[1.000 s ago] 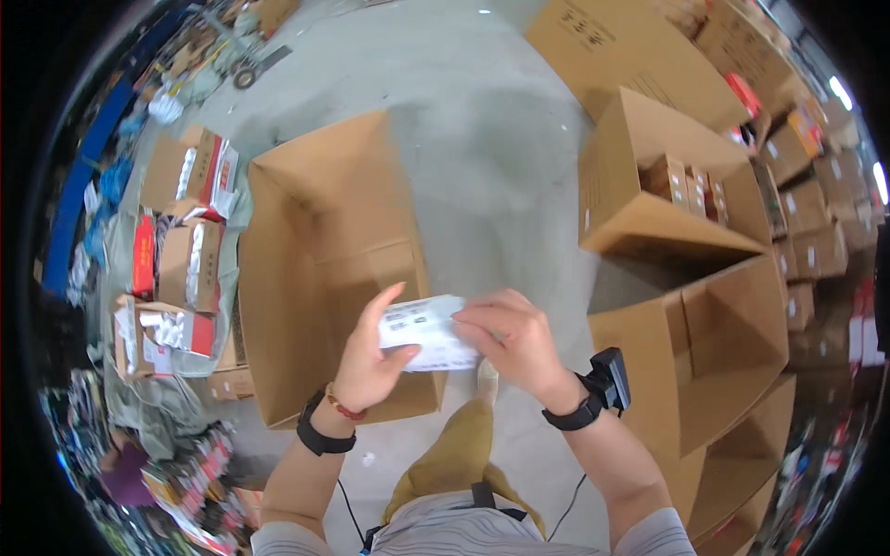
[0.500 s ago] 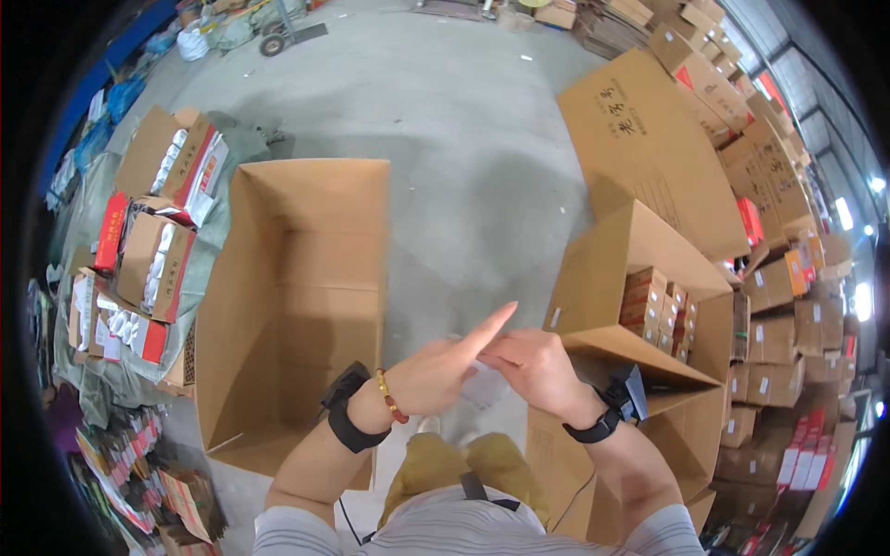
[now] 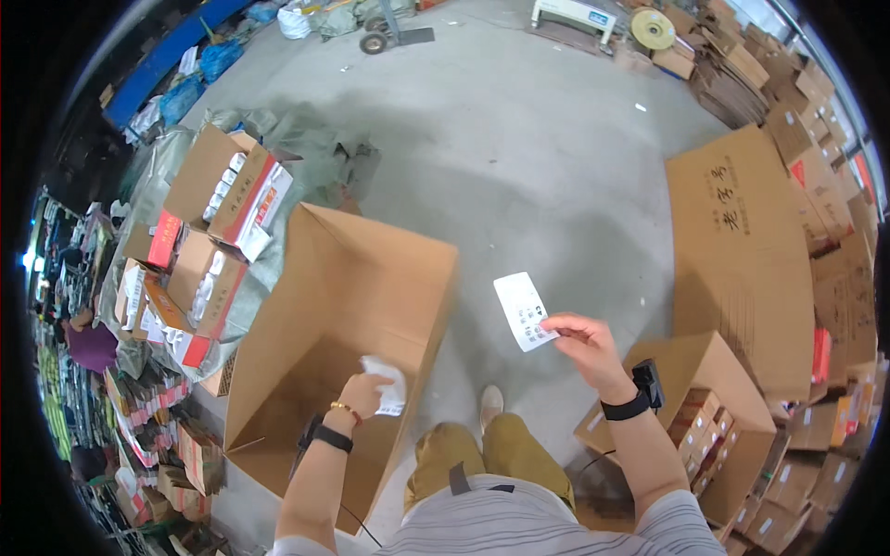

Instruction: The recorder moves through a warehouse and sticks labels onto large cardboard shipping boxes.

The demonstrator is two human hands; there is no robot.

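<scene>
My right hand (image 3: 593, 352) pinches the corner of a white printed label (image 3: 517, 304) between thumb and fingers and holds it over the floor. Over the large open carton (image 3: 375, 255) on the left, my left hand (image 3: 356, 398) grips a second white slip (image 3: 391, 382), blurred, with dark print at its lower end. The inside of that carton shows bare cardboard. Right of my right hand stands another open carton (image 3: 737, 371) with several small brown boxes (image 3: 700, 431) inside. My right forearm passes in front of part of it.
A large flat cardboard sheet (image 3: 737, 250) leans at the right, before stacked cartons (image 3: 825, 435). At the left, opened boxes with white items (image 3: 222, 199) sit on green sheeting. A hand truck (image 3: 389, 39) stands far off on the grey floor (image 3: 556, 176).
My hands were together in the middle; they have moved apart, left over the carton, right outward with a label. The view has shifted, and more of the floor ahead shows.
</scene>
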